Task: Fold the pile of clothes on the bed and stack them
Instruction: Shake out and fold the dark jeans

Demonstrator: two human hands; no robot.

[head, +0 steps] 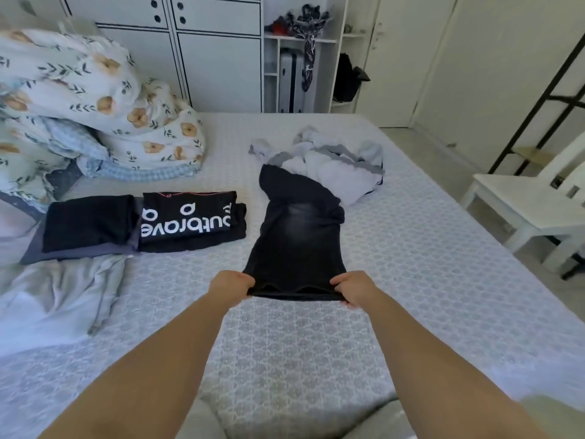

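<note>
Both hands, left hand [233, 288] and right hand [354, 289], grip the near edge of dark jeans [296, 236] stretched over the bed [427, 264]. Folded black shirts [186, 221] lie left of the jeans; unfolded pale clothes [329, 166] sit beyond them.

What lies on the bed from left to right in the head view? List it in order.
Grey garment → folded black top → printed black top → black jeans, held at the near end by left hand and right hand → white chair beside the bed.
</note>
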